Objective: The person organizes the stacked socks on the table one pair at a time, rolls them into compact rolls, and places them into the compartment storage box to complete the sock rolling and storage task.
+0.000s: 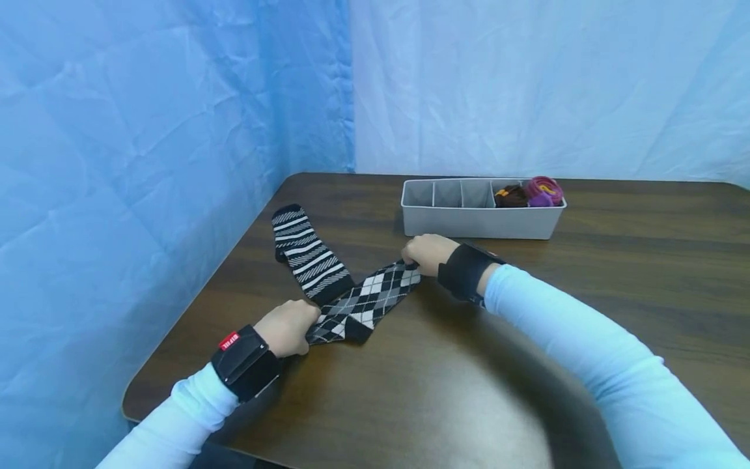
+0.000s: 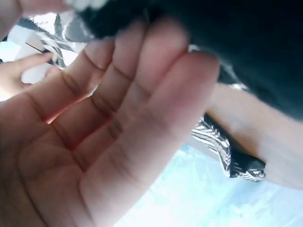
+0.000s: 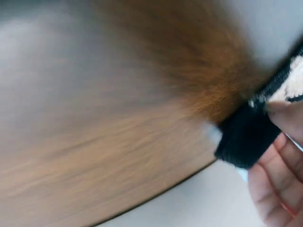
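A black, grey and white argyle sock (image 1: 375, 296) stretches between both hands over the table. My left hand (image 1: 290, 327) pinches its near left end, thumb on one side and fingers on the other. The far right end is held between the thumb and fingers of my right hand (image 1: 430, 254). In the right wrist view, a black end of the argyle sock (image 3: 251, 137) sticks out past the right fingertips. A black sock with white stripes (image 1: 310, 257) lies just beyond the left hand, its black end beside the argyle sock.
A grey divided box (image 1: 477, 223) stands at the back of the dark wooden table (image 1: 633, 273). Its right compartments hold a brown rolled bundle (image 1: 511, 197) and a purple-pink rolled bundle (image 1: 545, 190). Blue sheeting (image 1: 176, 117) hangs along the left and back.
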Motion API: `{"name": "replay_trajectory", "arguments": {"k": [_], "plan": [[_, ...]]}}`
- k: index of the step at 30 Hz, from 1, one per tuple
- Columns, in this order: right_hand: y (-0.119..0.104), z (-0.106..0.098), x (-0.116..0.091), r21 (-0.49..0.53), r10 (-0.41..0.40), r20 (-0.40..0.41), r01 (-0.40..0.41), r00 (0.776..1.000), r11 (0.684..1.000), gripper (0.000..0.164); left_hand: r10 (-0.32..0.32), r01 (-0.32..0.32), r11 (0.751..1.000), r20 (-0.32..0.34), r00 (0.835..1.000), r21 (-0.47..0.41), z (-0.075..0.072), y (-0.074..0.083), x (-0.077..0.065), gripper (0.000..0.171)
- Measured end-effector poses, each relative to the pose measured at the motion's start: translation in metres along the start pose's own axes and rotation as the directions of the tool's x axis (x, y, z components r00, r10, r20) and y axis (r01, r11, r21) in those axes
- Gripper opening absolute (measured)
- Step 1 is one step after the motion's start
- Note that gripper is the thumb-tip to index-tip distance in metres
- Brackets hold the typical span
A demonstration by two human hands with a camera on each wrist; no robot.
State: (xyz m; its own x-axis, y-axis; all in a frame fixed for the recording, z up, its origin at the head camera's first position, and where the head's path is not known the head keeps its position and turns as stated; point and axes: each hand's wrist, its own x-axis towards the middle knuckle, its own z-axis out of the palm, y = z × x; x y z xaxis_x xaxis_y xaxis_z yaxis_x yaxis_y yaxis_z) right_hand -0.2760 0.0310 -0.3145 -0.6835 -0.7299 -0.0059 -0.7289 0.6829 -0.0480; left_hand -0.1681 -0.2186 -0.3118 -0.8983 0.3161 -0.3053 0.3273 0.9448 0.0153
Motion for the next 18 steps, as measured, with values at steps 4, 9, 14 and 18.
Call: {"name": "replay_trajectory", "arguments": {"k": [4, 9, 14, 18], "plan": [[0.006, -0.004, -0.031, 0.006, -0.063, -0.043, 0.064, 0.997, 0.998, 0.014, 0.060, -0.057, 0.998, -0.108, 0.992, 0.038, -0.010, 0.000, -0.002, 0.028], [0.008, -0.015, -0.092, -0.021, -0.127, -0.190, 0.125, 0.973, 0.992, 0.016, 0.240, -0.181, 0.967, -0.412, 0.879, 0.177, -0.039, 0.003, 0.008, 0.018], [-0.021, -0.015, -0.148, 0.043, -0.061, -0.167, 0.069, 0.984, 0.997, 0.015, 0.417, -0.299, 0.906, -0.513, 0.750, 0.298, -0.059, 0.014, 0.045, 0.021], [-0.053, -0.005, -0.168, 0.127, -0.023, -0.070, 0.032, 0.997, 0.991, 0.016, 0.539, -0.392, 0.838, -0.472, 0.697, 0.379, -0.057, 0.035, 0.088, 0.021]]}}
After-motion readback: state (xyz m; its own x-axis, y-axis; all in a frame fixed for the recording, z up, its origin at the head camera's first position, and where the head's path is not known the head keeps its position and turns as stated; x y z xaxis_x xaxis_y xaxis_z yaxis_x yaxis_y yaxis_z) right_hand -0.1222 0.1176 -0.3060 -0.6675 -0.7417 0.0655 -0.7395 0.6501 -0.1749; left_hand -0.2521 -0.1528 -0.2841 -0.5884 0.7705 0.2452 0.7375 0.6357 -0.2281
